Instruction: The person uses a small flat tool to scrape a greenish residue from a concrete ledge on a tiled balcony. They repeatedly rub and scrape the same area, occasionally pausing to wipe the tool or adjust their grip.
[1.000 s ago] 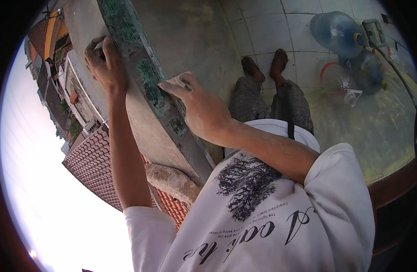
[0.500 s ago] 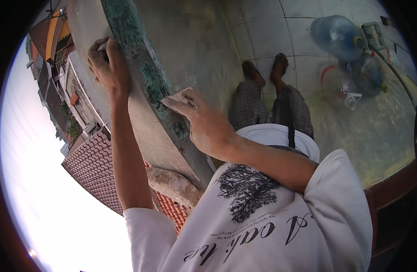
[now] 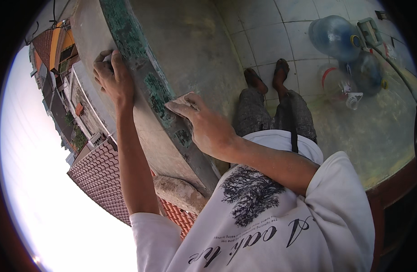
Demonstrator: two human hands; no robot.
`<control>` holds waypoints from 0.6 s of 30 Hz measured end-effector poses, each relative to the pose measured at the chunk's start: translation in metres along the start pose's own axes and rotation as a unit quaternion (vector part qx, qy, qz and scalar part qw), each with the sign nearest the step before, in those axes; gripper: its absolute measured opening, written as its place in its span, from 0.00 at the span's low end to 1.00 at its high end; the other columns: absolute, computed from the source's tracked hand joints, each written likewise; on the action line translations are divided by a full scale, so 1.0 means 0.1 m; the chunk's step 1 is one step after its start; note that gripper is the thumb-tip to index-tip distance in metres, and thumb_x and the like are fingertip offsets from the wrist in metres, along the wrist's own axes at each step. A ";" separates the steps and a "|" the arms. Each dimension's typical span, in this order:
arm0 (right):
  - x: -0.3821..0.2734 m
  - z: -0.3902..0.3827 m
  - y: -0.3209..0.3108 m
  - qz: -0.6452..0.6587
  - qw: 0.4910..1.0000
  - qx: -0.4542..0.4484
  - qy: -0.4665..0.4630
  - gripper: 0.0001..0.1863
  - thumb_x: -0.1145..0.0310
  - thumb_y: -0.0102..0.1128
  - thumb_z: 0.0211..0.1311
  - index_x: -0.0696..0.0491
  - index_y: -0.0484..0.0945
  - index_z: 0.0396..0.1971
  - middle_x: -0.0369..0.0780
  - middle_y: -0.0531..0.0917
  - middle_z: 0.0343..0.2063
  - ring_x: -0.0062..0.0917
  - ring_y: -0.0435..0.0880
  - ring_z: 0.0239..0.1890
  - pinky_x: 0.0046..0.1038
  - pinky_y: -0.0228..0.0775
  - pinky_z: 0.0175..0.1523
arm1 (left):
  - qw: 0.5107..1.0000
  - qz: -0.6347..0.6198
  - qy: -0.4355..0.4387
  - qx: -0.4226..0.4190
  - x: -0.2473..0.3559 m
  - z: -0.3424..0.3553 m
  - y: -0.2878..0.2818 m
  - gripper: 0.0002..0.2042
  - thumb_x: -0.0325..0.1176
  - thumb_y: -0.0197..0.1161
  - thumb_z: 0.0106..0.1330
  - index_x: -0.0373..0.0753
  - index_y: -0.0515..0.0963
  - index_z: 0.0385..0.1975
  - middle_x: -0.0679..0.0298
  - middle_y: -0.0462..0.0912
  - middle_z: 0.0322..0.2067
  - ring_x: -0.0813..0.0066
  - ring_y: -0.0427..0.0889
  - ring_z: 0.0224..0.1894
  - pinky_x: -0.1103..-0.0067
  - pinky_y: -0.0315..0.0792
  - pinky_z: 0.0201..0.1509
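My right hand presses a folded piece of sandpaper flat against the top of a low concrete wall. Its fingers are closed over the sheet, and dust coats them. Patches of worn green paint show on the wall top just beyond the sandpaper. Farther along, my left hand rests at the wall's outer edge with its fingers curled. Something dark shows between thumb and fingers, too shadowed to name.
Large clear blue water bottles lie on the tiled floor at the right, beside a grey-green frame. My feet stand near the wall's inner side. Past its outer side are tiled roofs below and open sky.
The view has shifted slightly, so most things sit a little lower and farther right. My right hand keeps the sandpaper on the wall top; my left hand keeps its curled pose.
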State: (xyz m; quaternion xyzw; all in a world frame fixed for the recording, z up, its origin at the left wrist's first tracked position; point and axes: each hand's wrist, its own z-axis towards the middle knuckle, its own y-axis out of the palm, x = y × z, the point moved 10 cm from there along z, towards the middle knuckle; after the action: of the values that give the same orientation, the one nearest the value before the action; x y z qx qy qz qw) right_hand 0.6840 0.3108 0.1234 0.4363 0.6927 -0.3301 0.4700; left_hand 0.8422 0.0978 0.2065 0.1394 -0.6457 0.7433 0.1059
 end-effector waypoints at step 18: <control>-0.02 0.02 -0.08 0.010 0.999 0.042 0.009 0.40 0.88 0.58 0.64 0.38 0.76 0.74 0.47 0.73 0.70 0.47 0.88 0.56 0.41 0.88 0.57 | 1.000 -0.016 0.017 0.010 -0.10 0.06 0.01 0.28 0.61 0.62 0.75 0.45 0.77 0.62 0.54 0.74 0.62 0.52 0.65 0.71 0.47 0.51 0.76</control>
State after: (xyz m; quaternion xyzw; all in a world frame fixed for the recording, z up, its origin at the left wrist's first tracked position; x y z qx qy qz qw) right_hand 0.6781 0.3054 0.1253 0.4658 0.6780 -0.3503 0.4480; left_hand 0.8520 0.0919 0.2025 0.1378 -0.6341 0.7502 0.1270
